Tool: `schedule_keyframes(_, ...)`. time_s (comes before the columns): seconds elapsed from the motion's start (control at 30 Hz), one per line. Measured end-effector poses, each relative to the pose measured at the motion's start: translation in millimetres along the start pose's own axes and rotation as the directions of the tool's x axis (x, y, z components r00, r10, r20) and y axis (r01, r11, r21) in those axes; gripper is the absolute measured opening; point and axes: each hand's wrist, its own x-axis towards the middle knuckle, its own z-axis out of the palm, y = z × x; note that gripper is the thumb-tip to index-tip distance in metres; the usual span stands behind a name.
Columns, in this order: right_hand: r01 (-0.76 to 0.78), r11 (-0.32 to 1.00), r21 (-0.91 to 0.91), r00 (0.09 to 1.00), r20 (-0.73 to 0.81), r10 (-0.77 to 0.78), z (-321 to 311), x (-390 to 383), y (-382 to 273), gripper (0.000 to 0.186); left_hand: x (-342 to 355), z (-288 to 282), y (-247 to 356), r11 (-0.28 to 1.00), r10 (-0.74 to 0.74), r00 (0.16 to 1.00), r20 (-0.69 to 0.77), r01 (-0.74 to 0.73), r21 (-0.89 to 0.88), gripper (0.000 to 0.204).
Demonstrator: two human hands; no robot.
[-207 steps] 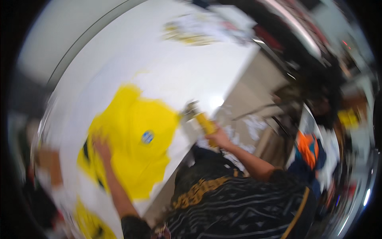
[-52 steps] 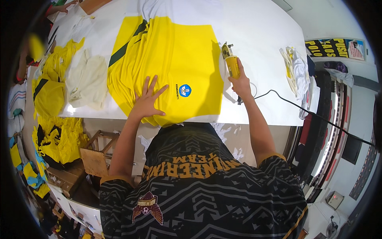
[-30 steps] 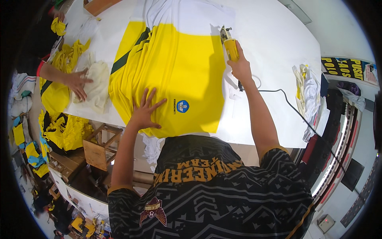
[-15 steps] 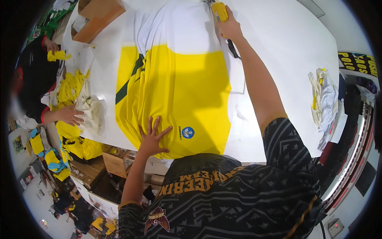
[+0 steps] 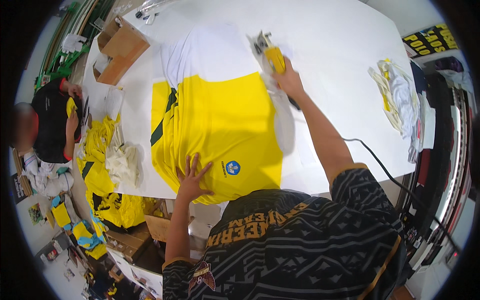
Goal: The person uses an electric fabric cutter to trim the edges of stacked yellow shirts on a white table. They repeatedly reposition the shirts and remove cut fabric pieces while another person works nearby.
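Note:
My left hand [image 5: 194, 181] lies spread on folded yellow fabric [image 5: 240, 117] with a dark green stripe [image 5: 158, 132] and a blue round emblem [image 5: 232, 168]. White cloth [image 5: 205, 50] continues beyond the yellow at the far end. My right hand [image 5: 289, 80] grips a yellow electric cutting tool [image 5: 274, 60] with a metal head, held just right of the fabric's upper right part. A black cord [image 5: 372, 154] runs from beside my right arm across the white table [image 5: 340, 45].
A co-worker [image 5: 52, 120] at the left holds yellow cloth. A cardboard box [image 5: 120, 52], yellow and cream scraps [image 5: 122, 165] and a white fabric pile [image 5: 400, 100] lie on the table. A wooden stool [image 5: 157, 225] and yellow heap [image 5: 120, 207] are below.
My right hand ran the cutter forward along the fabric's right edge, then came slightly back toward me. My left hand stays spread. The co-worker's hand left the cream cloth.

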Motion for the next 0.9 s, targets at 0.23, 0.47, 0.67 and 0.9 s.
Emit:
schedule_keyframes(0.23, -0.120, 0.992, 0.027, 0.992, 0.048, 0.118, -65, -246, 109, 0.094, 8, -12, -29, 0.995, -0.008, 0.995, -0.096, 0.017, 0.095, 0.142)
schedule_keyframes(0.47, -0.144, 0.981, -0.127, 0.990, -0.016, 0.144, -101, -453, 148, 0.096, 25, -39, -32, 0.952, -0.064, 0.977, -0.204, 0.121, 0.282, 0.114)
schedule_keyframes(0.67, 0.045, 0.985, 0.170, 0.940, -0.342, 0.016, -76, -469, 130, 0.094, 154, -59, 20, 0.981, 0.183, 0.893, -0.410, -0.140, 0.133, 0.083)
schedule_keyframes(0.9, 0.058, 0.623, 0.780, 0.900, -0.312, 0.306, -73, -432, 51, 0.088, 221, -18, 149, 0.907, 0.341, 0.921, -0.191, -0.268, 0.326, 0.073)
